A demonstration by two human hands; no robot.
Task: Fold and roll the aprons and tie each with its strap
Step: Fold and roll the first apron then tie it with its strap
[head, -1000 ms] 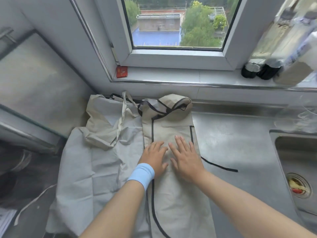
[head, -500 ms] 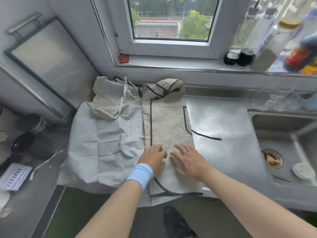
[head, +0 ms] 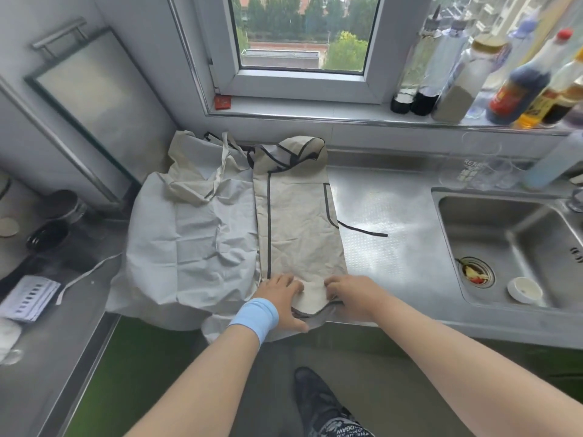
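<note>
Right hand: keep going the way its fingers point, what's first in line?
The right hand points left along the black-trimmed apron hem it grips; beyond that fold, the left hand comes first, probably its fingertips.

**Steel counter, two aprons**

The steel counter (head: 394,257) carries a trimmed apron (head: 299,234) folded into a long strip. Its dark strap (head: 362,230) trails toward the sink (head: 473,216). A crumpled pale apron (head: 189,247) lies alongside, overhanging the front edge.

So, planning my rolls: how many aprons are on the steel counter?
3: a beige dark-trimmed apron gripped by left hand and right hand, a pale grey apron spread left of it, and a crumpled beige apron on its far end. More may lie beneath.
</note>
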